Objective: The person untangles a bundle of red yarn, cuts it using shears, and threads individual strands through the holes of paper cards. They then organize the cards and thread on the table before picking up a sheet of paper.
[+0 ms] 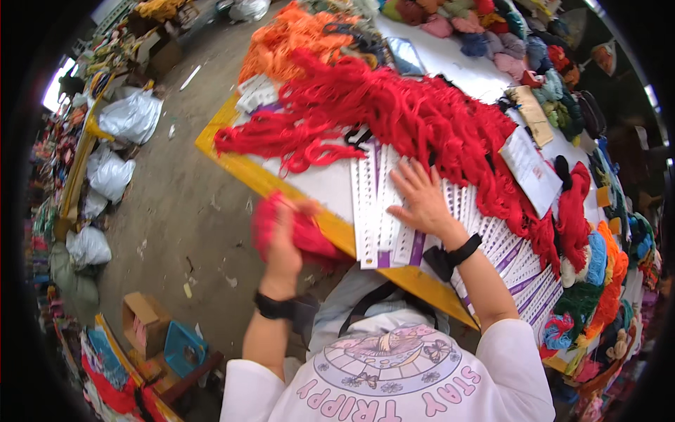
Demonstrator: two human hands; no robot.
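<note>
My left hand [284,247] is closed round a bundle of red thread [311,238], just beyond the yellow table edge. Some of that bundle is blurred by motion, and my fingertips are partly hidden. My right hand [422,200] lies flat with fingers spread on long white cards [367,204] with rows of holes and purple strips. More such cards [524,285] fan out to the right under my forearm. A large heap of red thread hanks [401,112] stretches across the table beyond my right fingertips.
Along the white table's yellow edge [232,158] the floor drops away at left. Orange yarn [295,39] and a phone-like dark slab [406,56] lie at the far side. A white paper [531,171] rests on the red heap. Plastic bags [130,116] and a cardboard box [145,323] stand leftward.
</note>
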